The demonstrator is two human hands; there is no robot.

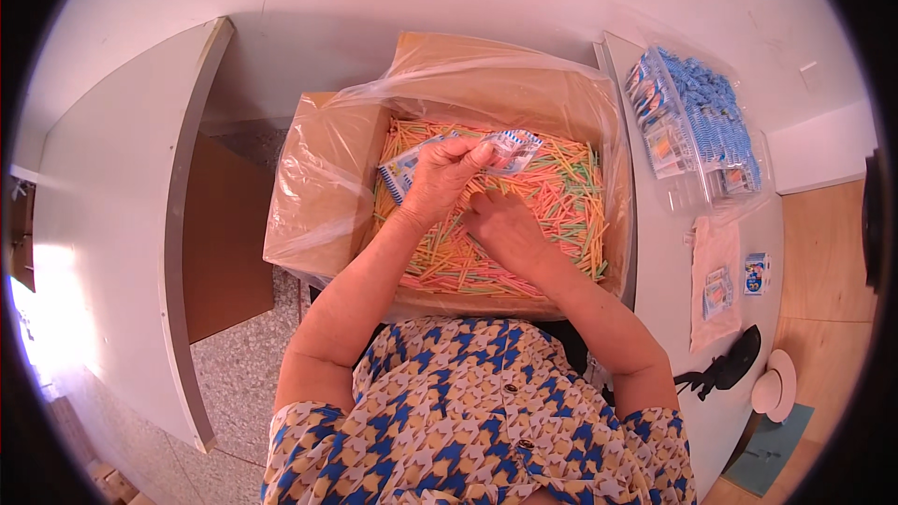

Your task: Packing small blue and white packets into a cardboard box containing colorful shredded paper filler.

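Blue-and-white packet (516, 151) pinched in the left hand (447, 176), forearm pointing toward one o'clock — right hand (510, 232) curled toward eleven o'clock over pastel sticks (569, 210), its grip hidden, cannot tell.

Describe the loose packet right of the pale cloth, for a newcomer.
On the right-hand table, find the clear container of packets. Below it in view lies a pale cloth; just right of that, a blue-and-white packet. Unlike its neighbours, this packet lies on the tabletop, outside both cloth and container.
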